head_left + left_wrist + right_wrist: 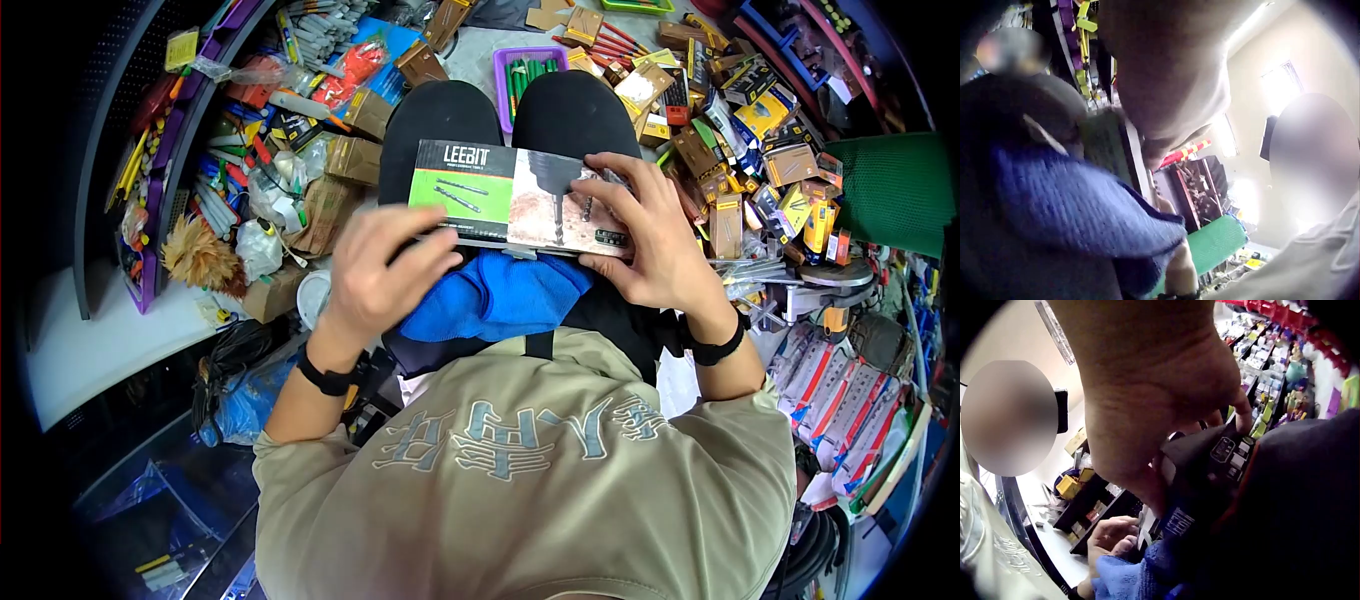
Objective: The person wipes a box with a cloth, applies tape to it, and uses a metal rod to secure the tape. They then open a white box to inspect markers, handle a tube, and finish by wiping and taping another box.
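Observation:
A printed cardboard drill bit box, marked LEEBIT, lies across the person's thighs. Its face shows two bits on green and a drill at work. The right hand grips the box's right end, fingers over the top and thumb at the near edge. Blurred by motion, the left hand is at the left end, its loosely bent fingers overlapping the corner. In the right wrist view, the box shows its dark end, with the left hand beyond. A blue cloth lies in the lap under the box.
Beyond the knees stands a purple basket of green items. Heaps of small boxes cover the right side, with a green mesh roll beside them. Packaged tools and bags crowd the left, near a white surface.

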A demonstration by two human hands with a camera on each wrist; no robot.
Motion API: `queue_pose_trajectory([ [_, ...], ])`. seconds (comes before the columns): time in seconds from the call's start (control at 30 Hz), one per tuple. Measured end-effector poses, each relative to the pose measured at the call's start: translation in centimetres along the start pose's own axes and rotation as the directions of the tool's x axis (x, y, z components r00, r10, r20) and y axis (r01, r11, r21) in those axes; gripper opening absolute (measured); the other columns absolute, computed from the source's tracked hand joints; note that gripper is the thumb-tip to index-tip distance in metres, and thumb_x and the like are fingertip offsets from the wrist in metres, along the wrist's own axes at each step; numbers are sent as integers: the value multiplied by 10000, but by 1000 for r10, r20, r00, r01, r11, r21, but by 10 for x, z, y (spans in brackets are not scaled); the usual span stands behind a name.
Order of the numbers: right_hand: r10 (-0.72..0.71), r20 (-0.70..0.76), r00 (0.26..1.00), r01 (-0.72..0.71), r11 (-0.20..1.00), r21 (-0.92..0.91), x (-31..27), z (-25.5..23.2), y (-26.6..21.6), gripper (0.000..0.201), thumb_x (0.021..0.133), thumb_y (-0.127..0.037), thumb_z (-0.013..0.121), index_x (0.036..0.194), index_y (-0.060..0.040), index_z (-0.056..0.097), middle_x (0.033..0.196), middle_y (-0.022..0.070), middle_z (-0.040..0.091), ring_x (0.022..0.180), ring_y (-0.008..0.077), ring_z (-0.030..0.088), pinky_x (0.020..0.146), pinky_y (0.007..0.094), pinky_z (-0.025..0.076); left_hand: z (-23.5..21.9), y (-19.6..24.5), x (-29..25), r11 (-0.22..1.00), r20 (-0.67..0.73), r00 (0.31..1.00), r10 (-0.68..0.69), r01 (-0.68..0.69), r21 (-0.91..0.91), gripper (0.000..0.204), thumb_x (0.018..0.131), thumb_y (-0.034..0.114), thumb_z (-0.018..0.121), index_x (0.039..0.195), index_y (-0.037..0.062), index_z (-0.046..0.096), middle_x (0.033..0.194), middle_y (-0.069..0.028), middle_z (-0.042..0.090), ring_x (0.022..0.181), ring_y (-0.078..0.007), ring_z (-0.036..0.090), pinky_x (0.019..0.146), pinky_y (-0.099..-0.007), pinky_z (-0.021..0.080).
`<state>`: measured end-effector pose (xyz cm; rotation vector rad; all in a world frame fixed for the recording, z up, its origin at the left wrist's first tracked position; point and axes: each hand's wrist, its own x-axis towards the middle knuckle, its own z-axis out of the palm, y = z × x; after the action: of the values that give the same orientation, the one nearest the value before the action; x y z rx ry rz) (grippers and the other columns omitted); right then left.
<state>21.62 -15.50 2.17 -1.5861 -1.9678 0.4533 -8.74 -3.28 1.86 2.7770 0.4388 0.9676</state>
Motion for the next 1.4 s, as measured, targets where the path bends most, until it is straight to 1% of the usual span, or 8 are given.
queue_pose_trajectory([
  [0.1,-2,-8,1000,2,1000,-11,0,3,0,644,725,-230,834,1322,-123,614,1406,158,527,1269,378,496,992,484,382,-9,-22,1,1000,124,992,8,-11,26,440,691,95,889,1104,82,737,1135,-110,708,1039,-329,664,842,-427,538],
  [0.23,-10,-20,1000,9,1000,-14,-2,8,3,640,749,-257,817,1335,-114,602,1415,177,511,1279,389,478,1002,489,366,-2,-29,1,998,48,999,9,-6,-62,389,689,57,875,1059,86,760,1105,-100,717,1043,-321,661,848,-410,534],
  [0.47,-10,4,1000,10,999,-51,-1,10,5,668,777,-299,801,1371,-98,570,1434,205,481,1289,403,458,1016,497,352,6,-36,3,876,93,949,-302,314,-366,262,702,15,865,932,134,829,1068,-24,736,854,-190,582,738,-312,496],
  [0.6,-26,25,999,29,994,-103,0,11,7,729,804,-370,791,1414,-76,521,1452,205,472,1284,404,459,1017,502,357,10,-40,-7,862,125,938,-325,348,-368,258,707,31,864,939,139,831,1071,-27,736,885,-199,591,744,-319,498],
  [0.77,-31,40,999,36,988,-151,-3,15,7,785,835,-435,768,1451,-50,472,1469,198,464,1288,400,461,1022,503,362,12,-38,-12,971,27,994,-102,106,-213,249,729,52,852,962,133,823,1074,-37,734,969,-253,648,805,-352,528],
  [1.1,-50,39,998,58,968,-244,-6,19,5,880,844,-508,748,1507,-36,413,1482,189,449,1331,383,450,1058,507,356,26,-35,-26,1000,-50,998,24,-24,-8,275,686,59,886,943,86,792,1039,-54,724,1010,-302,672,841,-416,537],
  [1.23,-55,53,997,69,942,-328,-5,22,3,922,828,-543,748,1521,-43,400,1499,185,436,1371,370,433,1091,540,342,16,-9,-1,1000,74,997,-2,2,-1,278,679,115,889,927,93,764,1041,-45,715,1032,-282,668,860,-437,514],
  [1.4,-69,64,996,87,931,-356,-2,26,1,906,839,-486,758,1544,-61,380,1521,203,414,1397,378,414,1115,571,327,37,10,13,990,122,983,140,-138,-24,285,702,202,870,945,120,745,1055,-25,707,1049,-236,653,901,-431,481],
])
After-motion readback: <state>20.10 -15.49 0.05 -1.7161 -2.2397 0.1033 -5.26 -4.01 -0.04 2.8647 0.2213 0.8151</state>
